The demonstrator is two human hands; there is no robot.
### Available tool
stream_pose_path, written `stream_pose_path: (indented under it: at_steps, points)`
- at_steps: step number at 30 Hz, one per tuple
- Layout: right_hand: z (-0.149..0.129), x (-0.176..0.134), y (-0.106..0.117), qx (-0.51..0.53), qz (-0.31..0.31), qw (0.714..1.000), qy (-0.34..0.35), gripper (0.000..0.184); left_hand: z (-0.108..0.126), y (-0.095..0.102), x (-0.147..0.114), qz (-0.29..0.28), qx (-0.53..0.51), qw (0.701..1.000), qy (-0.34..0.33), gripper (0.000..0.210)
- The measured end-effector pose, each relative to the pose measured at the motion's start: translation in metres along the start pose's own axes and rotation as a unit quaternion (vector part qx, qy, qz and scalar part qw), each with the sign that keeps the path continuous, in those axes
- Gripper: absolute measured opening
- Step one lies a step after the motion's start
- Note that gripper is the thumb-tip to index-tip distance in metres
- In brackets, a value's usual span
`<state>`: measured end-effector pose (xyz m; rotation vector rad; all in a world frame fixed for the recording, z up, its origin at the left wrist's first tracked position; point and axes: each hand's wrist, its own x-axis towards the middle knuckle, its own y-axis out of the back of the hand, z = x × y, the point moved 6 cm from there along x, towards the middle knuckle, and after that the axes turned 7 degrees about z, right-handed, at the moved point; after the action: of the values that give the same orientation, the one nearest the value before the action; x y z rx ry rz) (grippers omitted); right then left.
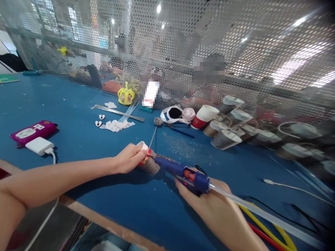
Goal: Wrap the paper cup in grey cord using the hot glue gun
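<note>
My left hand (131,157) is closed around a paper cup (142,146) that lies tilted above the blue table. Grey yarn wraps the lower part of the cup, and some red print still shows beside my fingers. From the cup a strand runs up to a small ball of grey yarn (157,121). My right hand (206,195) grips a blue hot glue gun (180,170), with a long clear glue stick (251,205) sticking out of its back. The gun's nozzle is at the cup's side, close to my left fingers; whether it touches is unclear.
Several yarn-covered cups (226,139) and a stack of paper cups (205,116) stand at the right. A perforated metal screen (172,42) closes the back. A magenta power bank-like case (34,132) with a white charger (39,145) lies left; a yellow crown (126,96) stands behind.
</note>
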<state>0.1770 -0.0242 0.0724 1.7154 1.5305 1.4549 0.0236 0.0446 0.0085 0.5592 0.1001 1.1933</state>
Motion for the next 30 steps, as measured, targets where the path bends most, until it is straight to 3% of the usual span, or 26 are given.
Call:
stream_pose_path:
  at_steps: [6, 11, 18, 24, 30]
  points:
    - [-0.007, 0.010, 0.007, 0.002, 0.007, 1.000, -0.003, 0.019, 0.003, 0.000, -0.002, -0.009, 0.037, 0.998, -0.043, 0.037]
    - [0.002, 0.001, 0.000, 0.030, -0.014, 0.999, -0.023, 0.022, 0.004, 0.001, -0.002, -0.009, 0.041, 0.998, -0.049, 0.036]
    - [-0.002, 0.007, 0.005, -0.011, -0.014, 1.000, -0.018, 0.022, 0.005, 0.000, -0.003, -0.010, 0.046, 0.998, -0.052, 0.038]
    - [-0.004, -0.002, 0.004, -0.103, -0.042, 0.981, 0.157, 0.026, 0.005, 0.000, -0.003, -0.021, 0.036, 0.997, -0.069, 0.038]
    - [-0.010, -0.004, 0.002, -0.189, 0.007, 0.937, 0.293, 0.036, 0.008, -0.001, -0.003, -0.016, 0.043, 0.993, -0.107, 0.036]
